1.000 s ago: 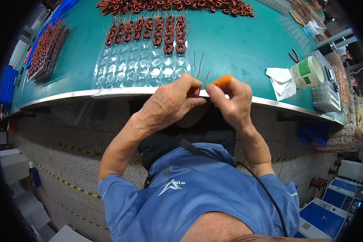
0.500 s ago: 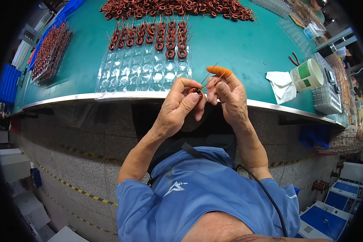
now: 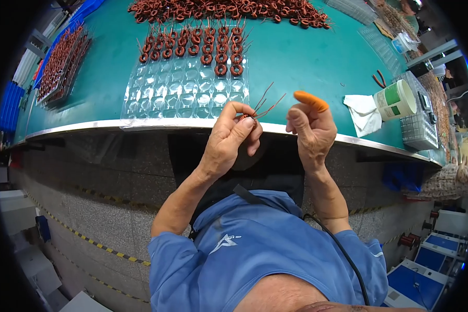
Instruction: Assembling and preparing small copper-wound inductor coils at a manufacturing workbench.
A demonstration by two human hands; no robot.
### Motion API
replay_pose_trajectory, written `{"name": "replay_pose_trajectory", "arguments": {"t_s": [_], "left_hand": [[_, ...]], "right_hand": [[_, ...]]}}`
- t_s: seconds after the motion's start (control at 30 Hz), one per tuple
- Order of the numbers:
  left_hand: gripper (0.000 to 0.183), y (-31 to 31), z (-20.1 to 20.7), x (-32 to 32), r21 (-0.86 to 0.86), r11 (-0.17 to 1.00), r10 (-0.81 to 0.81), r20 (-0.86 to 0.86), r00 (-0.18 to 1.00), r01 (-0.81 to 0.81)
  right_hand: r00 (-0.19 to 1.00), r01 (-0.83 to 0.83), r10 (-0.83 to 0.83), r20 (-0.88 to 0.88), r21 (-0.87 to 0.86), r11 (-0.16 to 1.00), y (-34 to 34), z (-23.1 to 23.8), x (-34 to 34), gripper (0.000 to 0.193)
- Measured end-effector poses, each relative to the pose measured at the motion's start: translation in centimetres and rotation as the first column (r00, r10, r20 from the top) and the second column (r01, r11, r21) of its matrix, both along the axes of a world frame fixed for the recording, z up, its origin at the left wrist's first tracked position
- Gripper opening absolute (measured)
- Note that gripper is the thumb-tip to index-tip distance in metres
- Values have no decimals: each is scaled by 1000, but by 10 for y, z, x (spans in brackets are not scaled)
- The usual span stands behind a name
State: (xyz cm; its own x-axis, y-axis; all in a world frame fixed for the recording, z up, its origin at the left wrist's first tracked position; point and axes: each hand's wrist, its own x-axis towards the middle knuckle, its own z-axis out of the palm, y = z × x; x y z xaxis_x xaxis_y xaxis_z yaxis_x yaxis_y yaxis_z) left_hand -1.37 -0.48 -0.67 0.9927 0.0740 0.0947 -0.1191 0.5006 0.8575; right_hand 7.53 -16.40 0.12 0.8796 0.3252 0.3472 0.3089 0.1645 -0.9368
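Near the table's front edge, my left hand [image 3: 227, 136] pinches a small copper-wire ring coil [image 3: 245, 117] between thumb and fingers. Most of the ring is hidden by them. Its thin wire leads [image 3: 270, 108] stick out up and to the right, spread apart. My right hand [image 3: 315, 130] hovers to the right of the leads, touching nothing. An orange finger cot [image 3: 311, 101] covers its forefinger, which stands apart from the thumb; the other fingers are loosely bent.
Ahead on the green table [image 3: 291, 57], a clear blister tray [image 3: 164, 93] holds rows of coils at its far side. Beyond it lies a coil heap [image 3: 229, 9]. Filled trays [image 3: 62, 67] stand left. A white cloth [image 3: 363, 112], a tub [image 3: 398, 99] and pliers [image 3: 379, 78] lie right.
My right hand has let go of the wire leads and moved off to the right. My left hand still holds the coil in nearly the same place.
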Motion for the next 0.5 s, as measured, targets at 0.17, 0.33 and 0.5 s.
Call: {"name": "replay_pose_trajectory", "arguments": {"t_s": [0.17, 0.33, 0.5], "left_hand": [[17, 6, -5, 0, -62, 998, -25, -4, 1000, 25], [19, 15, -11, -5, -113, 993, -14, -32, 999, 10], [16, 24, -7, -17, 349, 926, 139, 37, 990, -143]], "right_hand": [[890, -42, 178, 420, -315, 948, 20, 5, 3, 29], [836, 49, 187, 516, -409, 911, 30, 3, 3, 26], [952, -289, 305, 7, -294, 911, 50, 22, 2, 21]]}}
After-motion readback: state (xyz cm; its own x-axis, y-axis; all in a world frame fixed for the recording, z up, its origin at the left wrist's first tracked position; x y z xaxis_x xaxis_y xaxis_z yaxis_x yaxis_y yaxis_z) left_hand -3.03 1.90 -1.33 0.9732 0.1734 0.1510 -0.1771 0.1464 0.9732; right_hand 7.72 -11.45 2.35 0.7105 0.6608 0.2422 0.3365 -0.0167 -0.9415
